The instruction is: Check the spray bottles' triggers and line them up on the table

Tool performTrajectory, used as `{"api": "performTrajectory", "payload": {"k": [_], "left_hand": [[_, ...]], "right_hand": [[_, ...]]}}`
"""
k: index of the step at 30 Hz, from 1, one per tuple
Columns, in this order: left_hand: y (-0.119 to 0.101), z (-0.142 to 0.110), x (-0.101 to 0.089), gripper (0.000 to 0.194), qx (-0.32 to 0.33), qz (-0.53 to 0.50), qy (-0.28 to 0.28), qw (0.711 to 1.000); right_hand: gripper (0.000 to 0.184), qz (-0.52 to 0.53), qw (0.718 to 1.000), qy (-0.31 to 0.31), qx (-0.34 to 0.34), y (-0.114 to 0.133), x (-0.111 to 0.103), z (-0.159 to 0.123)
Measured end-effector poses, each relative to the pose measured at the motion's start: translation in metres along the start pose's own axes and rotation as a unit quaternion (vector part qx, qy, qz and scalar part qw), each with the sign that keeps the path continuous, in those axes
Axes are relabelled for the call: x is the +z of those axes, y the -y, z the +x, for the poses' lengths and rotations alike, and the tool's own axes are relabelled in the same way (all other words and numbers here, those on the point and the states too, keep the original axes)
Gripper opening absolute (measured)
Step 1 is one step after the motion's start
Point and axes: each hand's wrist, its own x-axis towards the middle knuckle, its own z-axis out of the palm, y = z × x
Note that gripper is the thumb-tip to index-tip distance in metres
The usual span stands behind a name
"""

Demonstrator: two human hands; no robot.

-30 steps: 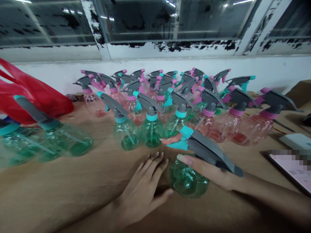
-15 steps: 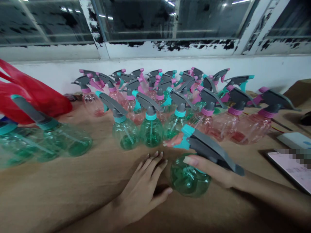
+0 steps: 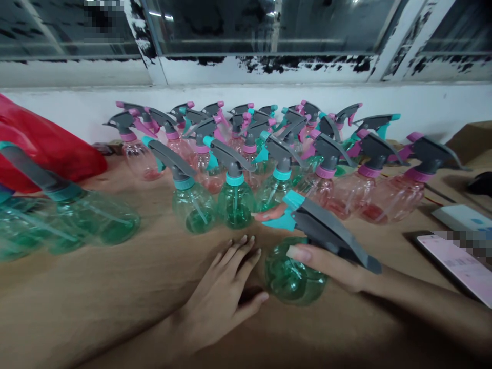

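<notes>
My right hand [image 3: 334, 264] is wrapped round the neck of a green spray bottle [image 3: 294, 279] with a grey and teal trigger head, its thumb on the near side and a finger showing by the trigger. The bottle is upright and low over the wooden table [image 3: 126, 297]. Just left of it, my left hand [image 3: 226, 287] lies palm down on the tabletop with fingers stretched out, holding nothing. Beyond the hands stand more green spray bottles, the nearest a green spray bottle [image 3: 236, 205] with a teal collar.
Several pink spray bottles [image 3: 390, 197] stand among green ones toward the wall. More green bottles [image 3: 119, 220] are at the left, before a red plastic bag [image 3: 49, 148]. At right lie a phone [image 3: 457, 266], a white box [image 3: 465, 220] and a dark mouse [image 3: 482, 182].
The whole view has shifted slightly, so everything sits a little more to the left and higher. Both hands and the held bottle keep nearly the same pose.
</notes>
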Motion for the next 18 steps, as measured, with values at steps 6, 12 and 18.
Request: {"api": "performTrajectory", "payload": {"k": [6, 12, 18], "left_hand": [[0.001, 0.0001, 0.0013, 0.062, 0.008, 0.006, 0.014, 1.0], [0.0016, -0.0007, 0.0024, 0.061, 0.01, 0.015, 0.011, 1.0], [0.0017, -0.0008, 0.003, 0.061, 0.015, 0.015, 0.009, 1.0]], "right_hand": [[0.03, -0.001, 1.0, 0.005, -0.011, -0.0001, -0.0012, 0.0013], [0.026, -0.003, 1.0, 0.002, -0.008, 0.0017, 0.0001, 0.0021], [0.026, 0.007, 1.0, 0.0, -0.007, 0.0008, -0.0004, 0.0012]]}}
